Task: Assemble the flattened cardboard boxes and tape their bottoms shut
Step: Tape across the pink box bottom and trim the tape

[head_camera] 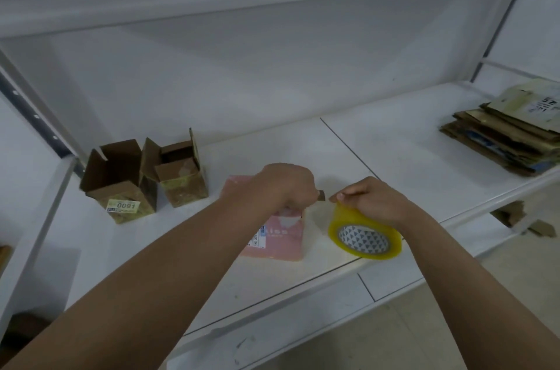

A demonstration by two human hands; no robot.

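The person stands over the white bench [378,157] with the right hand [374,201] curled round a roll of yellowish tape [365,234], thumb and fingers pinching at its upper rim as if hunting for the loose end. The left hand [286,186] is closed on a small dark tool [321,195], maybe a blade, though it is too small to be sure, its tip nearly touching the right fingertips. Directly beneath the left hand lies a pink box [280,237], flat on the bench. Two brown boxes [142,177] stand already opened up at the far left, and the stack of flattened cardboard [503,133] waits well apart on the right. My worry is that tool: it sits so close to the pinching fingers that a slip could nick them. If the tape end is stuck flat, picking at it could split the strip lengthwise and waste a length. The roll is held in the air, so a sudden tug might jerk it loose from the grip.
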